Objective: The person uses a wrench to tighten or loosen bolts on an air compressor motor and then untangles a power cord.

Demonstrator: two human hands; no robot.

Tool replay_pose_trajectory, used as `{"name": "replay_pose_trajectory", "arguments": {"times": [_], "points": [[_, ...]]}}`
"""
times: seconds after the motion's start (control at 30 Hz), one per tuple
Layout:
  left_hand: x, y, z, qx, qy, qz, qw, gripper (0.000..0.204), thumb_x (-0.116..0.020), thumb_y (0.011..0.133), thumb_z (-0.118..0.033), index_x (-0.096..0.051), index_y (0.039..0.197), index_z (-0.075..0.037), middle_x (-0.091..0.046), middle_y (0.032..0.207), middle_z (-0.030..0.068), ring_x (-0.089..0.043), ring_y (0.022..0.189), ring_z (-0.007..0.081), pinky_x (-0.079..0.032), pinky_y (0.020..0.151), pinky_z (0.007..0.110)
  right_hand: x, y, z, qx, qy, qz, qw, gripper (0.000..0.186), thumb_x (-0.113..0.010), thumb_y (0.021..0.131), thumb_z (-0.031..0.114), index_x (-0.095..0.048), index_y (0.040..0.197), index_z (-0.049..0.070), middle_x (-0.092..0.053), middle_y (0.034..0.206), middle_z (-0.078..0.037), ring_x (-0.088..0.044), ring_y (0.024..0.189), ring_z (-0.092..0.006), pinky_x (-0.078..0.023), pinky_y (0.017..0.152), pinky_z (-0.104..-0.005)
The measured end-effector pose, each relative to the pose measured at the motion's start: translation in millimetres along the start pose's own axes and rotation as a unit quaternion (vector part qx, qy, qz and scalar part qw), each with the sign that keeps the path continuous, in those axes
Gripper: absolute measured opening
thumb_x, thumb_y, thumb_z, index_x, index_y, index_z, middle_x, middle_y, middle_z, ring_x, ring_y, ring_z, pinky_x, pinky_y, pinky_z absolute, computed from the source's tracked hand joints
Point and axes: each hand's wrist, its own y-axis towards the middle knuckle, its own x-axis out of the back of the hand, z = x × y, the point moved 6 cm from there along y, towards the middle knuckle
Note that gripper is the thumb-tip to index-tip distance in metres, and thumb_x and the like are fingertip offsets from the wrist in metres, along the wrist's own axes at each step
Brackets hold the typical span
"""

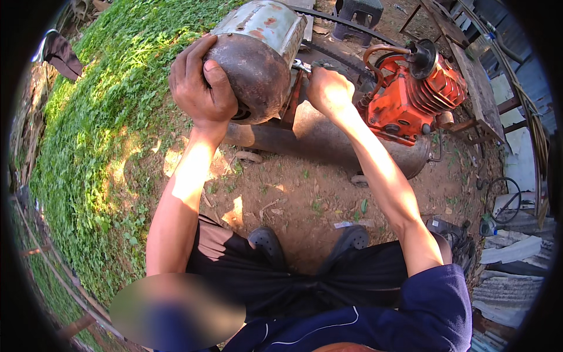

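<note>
Right now the left hand [205, 88] lies spread and cupped over the dark, domed end cover of an electric motor [258, 56], its thumb and fingers apart on the rounded metal rather than closed around it. Just to the right of that hold, the right hand [329, 91] is closed in a fist around a shiny metal wrench [301, 66], whose head pokes out on the left of the fist, toward the motor's side; whether it sits on a bolt cannot be told. So the motor is directly under the left palm and just left of the wrench grip, its pale, rust-spotted casing reaching away beyond the fingers. Below the wrench, between the two hands, stands a rusty red metal bracket [291, 102], and under it runs a brown cylindrical air tank [328, 138], lying on its side. To the right of the fist sits an orange-red compressor pump [404, 97] with cooling fins, topped by a round black air filter [423, 58]. Beyond the fist, a black drive belt [346, 56] stretches between motor and pump, with a dark plastic stool [358, 17] farther off. Green weeds [88, 146] spread left of the left hand.
</note>
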Motion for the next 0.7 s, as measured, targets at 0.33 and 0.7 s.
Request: {"name": "replay_pose_trajectory", "arguments": {"times": [0.33,0.7], "points": [[1.1,-0.3,-4.2,0.021,0.004,0.023,0.999,0.046,-0.038,0.097,-0.036,-0.066,0.106,-0.001,-0.067,0.105,0.0163,-0.061,0.099,0.0338,-0.045,0.089,0.041,-12.3,-4.1,-6.7,-0.082,0.186,0.025,0.979,0.037,-0.05,0.091,0.026,-0.065,0.116,0.003,-0.068,0.101,-0.024,-0.065,0.099,-0.0378,-0.049,0.087,-0.0456],[3.2,5.3,1.0,0.037,-0.025,0.078,0.996,0.04,-0.051,0.094,-0.036,-0.065,0.109,-0.002,-0.067,0.107,0.0148,-0.06,0.1,0.0317,-0.043,0.092,0.041,-13.0,21.4,-17.1,-0.055,0.348,0.227,0.908,0.03,-0.047,0.1,0.022,-0.058,0.112,-0.003,-0.049,0.067,-0.001,-0.038,0.043,-0.0082,-0.029,0.037,-0.0272]]}}
